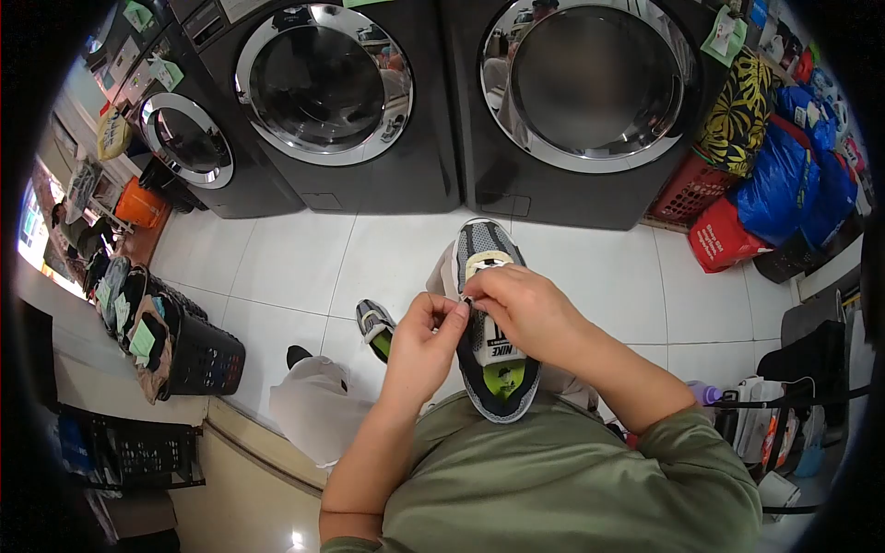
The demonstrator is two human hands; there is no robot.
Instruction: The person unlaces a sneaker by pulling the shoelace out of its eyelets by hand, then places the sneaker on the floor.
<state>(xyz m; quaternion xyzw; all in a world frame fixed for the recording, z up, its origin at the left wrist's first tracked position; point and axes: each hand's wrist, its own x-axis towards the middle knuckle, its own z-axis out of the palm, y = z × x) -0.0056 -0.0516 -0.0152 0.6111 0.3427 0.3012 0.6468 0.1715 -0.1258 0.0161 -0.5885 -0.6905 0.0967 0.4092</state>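
Note:
A grey and black sneaker (499,376) with a green insole and a Nike label on its tongue rests on my lap, toe pointing away from me. My left hand (426,346) is at the left edge of its lace area, thumb and index finger pinched together. From the right, my right hand (518,300) reaches over the tongue, its fingertips meeting those of my left hand. What the fingertips pinch is small and mostly hidden. A matching sneaker (375,324) lies on the white tiled floor to the left.
Three dark front-loading machines (383,189) line the far side. A black laundry basket (210,355) full of clothes stands at the left. To the right are a red basket (684,191), blue bags (776,180) and a red bag (724,237).

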